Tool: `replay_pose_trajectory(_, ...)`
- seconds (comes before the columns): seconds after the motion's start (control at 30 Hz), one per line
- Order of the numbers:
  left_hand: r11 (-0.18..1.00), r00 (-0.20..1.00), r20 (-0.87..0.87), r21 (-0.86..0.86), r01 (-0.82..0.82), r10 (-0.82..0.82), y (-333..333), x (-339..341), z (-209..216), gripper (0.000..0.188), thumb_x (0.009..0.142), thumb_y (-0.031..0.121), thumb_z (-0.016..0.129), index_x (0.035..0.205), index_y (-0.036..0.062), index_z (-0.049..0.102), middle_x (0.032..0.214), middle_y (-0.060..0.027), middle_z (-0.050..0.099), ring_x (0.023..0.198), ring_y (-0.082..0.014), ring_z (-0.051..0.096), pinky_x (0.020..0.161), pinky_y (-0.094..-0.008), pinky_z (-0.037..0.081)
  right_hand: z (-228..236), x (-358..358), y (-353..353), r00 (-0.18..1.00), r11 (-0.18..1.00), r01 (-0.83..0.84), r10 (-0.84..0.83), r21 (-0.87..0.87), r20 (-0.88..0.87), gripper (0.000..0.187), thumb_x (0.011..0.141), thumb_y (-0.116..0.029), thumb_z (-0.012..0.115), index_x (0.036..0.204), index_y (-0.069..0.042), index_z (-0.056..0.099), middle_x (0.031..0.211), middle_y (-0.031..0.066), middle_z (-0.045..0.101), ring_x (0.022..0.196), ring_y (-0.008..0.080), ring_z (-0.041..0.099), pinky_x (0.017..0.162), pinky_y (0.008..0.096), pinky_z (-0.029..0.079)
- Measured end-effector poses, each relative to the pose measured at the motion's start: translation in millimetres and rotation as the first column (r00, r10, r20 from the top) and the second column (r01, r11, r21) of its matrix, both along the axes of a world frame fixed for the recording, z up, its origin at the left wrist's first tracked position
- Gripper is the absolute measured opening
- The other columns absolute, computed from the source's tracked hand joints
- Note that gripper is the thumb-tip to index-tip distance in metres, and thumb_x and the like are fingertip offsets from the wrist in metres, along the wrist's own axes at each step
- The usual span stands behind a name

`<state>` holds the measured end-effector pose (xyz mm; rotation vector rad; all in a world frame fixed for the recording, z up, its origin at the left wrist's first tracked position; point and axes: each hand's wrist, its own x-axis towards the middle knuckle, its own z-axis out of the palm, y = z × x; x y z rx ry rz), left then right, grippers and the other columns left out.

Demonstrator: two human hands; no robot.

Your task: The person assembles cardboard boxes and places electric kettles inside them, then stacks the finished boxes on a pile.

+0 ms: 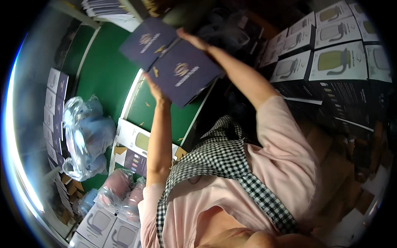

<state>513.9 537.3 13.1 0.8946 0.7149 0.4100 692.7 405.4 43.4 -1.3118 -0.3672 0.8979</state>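
Observation:
Two dark purple cartons with gold and white print lie side by side, the farther carton and the nearer carton. Small brown torn spots show along the seam between them. My left hand grips their left side near that seam, its fingers reaching toward the farther one. On the opposite side my right hand holds them, with its fingertips at the far end of the seam. Both arms are stretched forward. The undersides of the cartons are hidden, so I cannot tell whether they touch the green bench.
Blue items in clear plastic bags lie on the left, with pink wrapped items nearer me. A flat printed carton sits beside my left forearm. Stacked mug-print boxes stand at right; more boxes line the left edge.

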Motion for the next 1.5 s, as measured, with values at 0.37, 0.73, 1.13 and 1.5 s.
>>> replay_pose_trajectory(0.37, 1.0, 0.983, -0.186, -0.004, 0.0, -0.001, 83.2, -66.9, -25.8, 0.075, 0.099, 0.06, 0.03, 0.131, -0.0048, 0.049, 0.117, -0.0216, 0.062, 0.1, -0.0334, 0.064, 0.087, -0.0453, 0.055, 29.1, -33.5, 63.6, 0.911, 0.993, 0.091, -0.051, -0.081, 0.409, 0.089, 0.09, -0.07, 0.042, 0.139, 0.004, 0.041, 0.143, 0.0282, 0.037, 0.134, 0.0405, 0.037, 0.11, 0.0441, 0.031)
replay_pose_trajectory(0.73, 0.996, 0.98, -0.189, 0.063, -0.056, 0.067, 103.0, -17.2, -11.3, 0.085, 0.095, 0.067, 0.033, 0.133, -0.0073, 0.046, 0.12, -0.025, 0.059, 0.101, -0.0381, 0.062, 0.089, -0.0487, 0.053, -43.2, 17.1, 91.3, 0.77, 0.946, 0.061, -0.248, 0.319, 0.588, 0.035, 0.1, -0.027, 0.049, 0.117, 0.0, 0.064, 0.117, 0.0139, 0.066, 0.115, 0.0205, 0.058, 0.102, 0.0346, 0.043)
replay_pose_trajectory(1.13, 0.465, 0.514, -0.554, 0.832, 0.303, 0.655, 134.7, -258.2, -81.7, 0.089, 0.069, 0.055, 0.08, 0.125, -0.0083, 0.053, 0.117, -0.0307, 0.061, 0.112, -0.0396, 0.059, 0.097, -0.0431, 0.046, 61.2, -32.3, 58.6, 0.691, 0.886, 0.403, -0.46, 0.231, 0.558, 0.025, 0.099, -0.014, 0.05, 0.109, 0.001, 0.067, 0.112, 0.0147, 0.065, 0.101, 0.0207, 0.062, 0.093, 0.0323, 0.046)
replay_pose_trajectory(1.5, 0.865, -0.087, -0.863, 0.486, 0.123, 0.497, 119.3, -412.1, -114.8, 0.106, 0.057, 0.062, 0.084, 0.13, -0.0028, 0.043, 0.131, -0.0296, 0.044, 0.128, -0.0429, 0.038, 0.106, -0.0534, 0.031, -152.8, -338.8, 158.8, 0.501, 0.64, -0.224, 0.723, -0.735, 0.476, 0.059, 0.082, -0.034, 0.073, 0.119, 0.008, 0.055, 0.116, 0.0261, 0.061, 0.108, 0.0372, 0.06, 0.094, 0.0409, 0.047)
